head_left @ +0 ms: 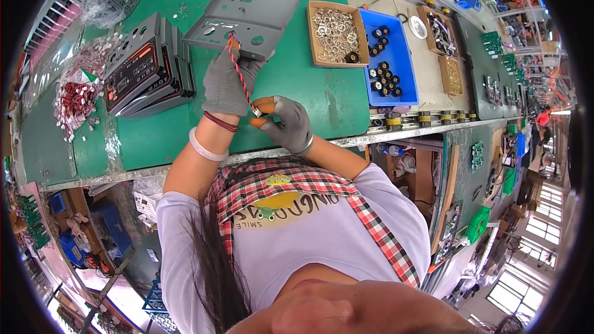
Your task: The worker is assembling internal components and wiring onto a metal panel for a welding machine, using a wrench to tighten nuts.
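The left hand (221, 81) and the right hand (291, 125), both in gray gloves, are a little apart and joined by a twisted red-and-black cable (239, 72). The left is closed at the near edge of a folded gray sheet-metal panel (267, 15), its thumb pressing the cable's far end there; its other fingers are mostly hidden, so how far they wrap beneath cannot be told. The right thumb and forefinger pinch the cable's near end, by a small white connector (257, 112). To do this well, I would keep the left grip firm so the panel does not tip, guide the connector by its body rather than tugging the wires, and keep the cable off the cut-out edges, which could scrape it. The cable's long axis runs from the left thumb back toward the body, slanting slightly right; its connector end points at the wearer. The panel lies just beyond the left hand, above the green worktop (312, 89), its fold running roughly crosswise to the left forearm, its holed faces turned up.
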Demonstrator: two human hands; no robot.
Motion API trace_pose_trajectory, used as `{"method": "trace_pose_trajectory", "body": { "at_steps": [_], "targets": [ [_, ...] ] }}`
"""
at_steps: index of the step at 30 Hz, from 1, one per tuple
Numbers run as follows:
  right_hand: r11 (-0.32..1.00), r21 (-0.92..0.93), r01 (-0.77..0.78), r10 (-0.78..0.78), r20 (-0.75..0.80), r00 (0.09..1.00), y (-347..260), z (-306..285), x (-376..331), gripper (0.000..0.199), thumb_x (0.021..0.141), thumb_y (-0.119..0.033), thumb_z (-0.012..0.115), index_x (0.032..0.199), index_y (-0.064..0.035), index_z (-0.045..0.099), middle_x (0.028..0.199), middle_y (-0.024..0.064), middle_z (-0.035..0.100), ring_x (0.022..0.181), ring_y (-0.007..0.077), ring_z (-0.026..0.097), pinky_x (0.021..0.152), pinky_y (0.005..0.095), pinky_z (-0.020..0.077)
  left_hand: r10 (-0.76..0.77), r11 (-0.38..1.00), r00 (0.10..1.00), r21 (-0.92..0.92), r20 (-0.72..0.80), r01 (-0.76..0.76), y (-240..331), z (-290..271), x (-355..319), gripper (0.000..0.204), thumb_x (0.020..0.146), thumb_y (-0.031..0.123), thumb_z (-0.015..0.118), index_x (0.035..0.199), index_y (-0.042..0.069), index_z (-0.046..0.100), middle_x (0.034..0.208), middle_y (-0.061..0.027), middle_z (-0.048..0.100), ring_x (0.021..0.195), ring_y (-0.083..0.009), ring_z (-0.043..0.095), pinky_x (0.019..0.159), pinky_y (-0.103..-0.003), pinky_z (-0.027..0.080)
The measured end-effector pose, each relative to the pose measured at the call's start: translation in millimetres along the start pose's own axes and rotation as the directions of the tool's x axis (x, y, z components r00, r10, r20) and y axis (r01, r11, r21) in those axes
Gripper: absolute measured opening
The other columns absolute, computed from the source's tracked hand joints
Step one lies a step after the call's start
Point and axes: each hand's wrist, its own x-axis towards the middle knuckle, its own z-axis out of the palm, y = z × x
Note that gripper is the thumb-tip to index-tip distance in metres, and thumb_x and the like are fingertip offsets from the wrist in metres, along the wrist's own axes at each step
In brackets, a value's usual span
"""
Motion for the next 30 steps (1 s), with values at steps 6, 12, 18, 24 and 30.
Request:
{"method": "trace_pose_trajectory", "body": {
  "at_steps": [6, 12, 18, 24, 30],
  "targets": [
    [0.999, -0.015, 0.045, -0.046, -0.090, 0.995, -2.1, -3.8, 5.1, 0.029, 0.068, -0.007, 0.073, 0.089, -0.0037, 0.053, 0.085, 0.0132, 0.062, 0.066, 0.0246, 0.059, 0.057, 0.0309, 0.0470, 0.024, 1.000, 0.994, 0.010, -0.104, -0.023, -7.7, 1.0, 1.9, 0.034, 0.088, 0.013, 0.050, 0.114, -0.008, 0.041, 0.114, -0.0214, 0.049, 0.102, -0.0317, 0.054, 0.090, -0.048, 0.047],
    [0.991, -0.110, 0.070, -0.096, -0.250, 0.964, -18.2, -38.8, 34.8, 0.029, 0.065, -0.005, 0.073, 0.086, -0.0060, 0.053, 0.084, 0.0140, 0.063, 0.066, 0.0259, 0.060, 0.054, 0.0320, 0.0468, 0.227, 0.625, 0.972, 0.756, 0.060, -0.193, -28.5, -29.0, -5.0, 0.026, 0.087, 0.014, 0.052, 0.100, -0.007, 0.046, 0.096, -0.0155, 0.054, 0.082, -0.0226, 0.058, 0.070, -0.036, 0.053],
    [0.943, -0.308, 0.127, -0.229, -0.321, 0.919, -21.3, -74.2, 60.7, 0.028, 0.067, -0.003, 0.071, 0.090, -0.0045, 0.054, 0.088, 0.0160, 0.062, 0.068, 0.0242, 0.059, 0.056, 0.0300, 0.0466, 0.135, 0.658, 0.989, 0.752, -0.062, -0.043, -27.4, -20.4, -34.2, 0.023, 0.085, 0.016, 0.051, 0.092, -0.005, 0.046, 0.084, -0.0108, 0.054, 0.069, -0.0160, 0.057, 0.061, -0.029, 0.052],
    [0.944, 0.111, 0.309, -0.280, -0.222, 0.934, -23.1, -58.5, 63.3, 0.053, 0.071, 0.003, 0.067, 0.116, -0.0044, 0.040, 0.101, 0.0168, 0.058, 0.081, 0.0215, 0.058, 0.070, 0.0287, 0.0470, -0.046, 0.632, 0.998, 0.775, 0.051, -0.011, -27.8, -18.2, -55.4, 0.026, 0.086, 0.020, 0.052, 0.092, -0.005, 0.048, 0.081, -0.0091, 0.053, 0.068, -0.0139, 0.056, 0.058, -0.027, 0.050],
    [0.918, 0.076, -0.390, 0.369, 0.200, 0.908, -21.1, -63.0, 72.0, 0.028, 0.068, -0.001, 0.066, 0.094, -0.0024, 0.057, 0.089, 0.0096, 0.061, 0.075, 0.0140, 0.059, 0.067, 0.0250, 0.0469, -0.103, 0.409, 0.993, 0.912, 0.053, -0.006, -14.0, -32.5, -56.9, 0.026, 0.084, 0.020, 0.053, 0.089, -0.006, 0.051, 0.079, -0.0087, 0.052, 0.064, -0.0124, 0.051, 0.054, -0.028, 0.042]
  ]
}}
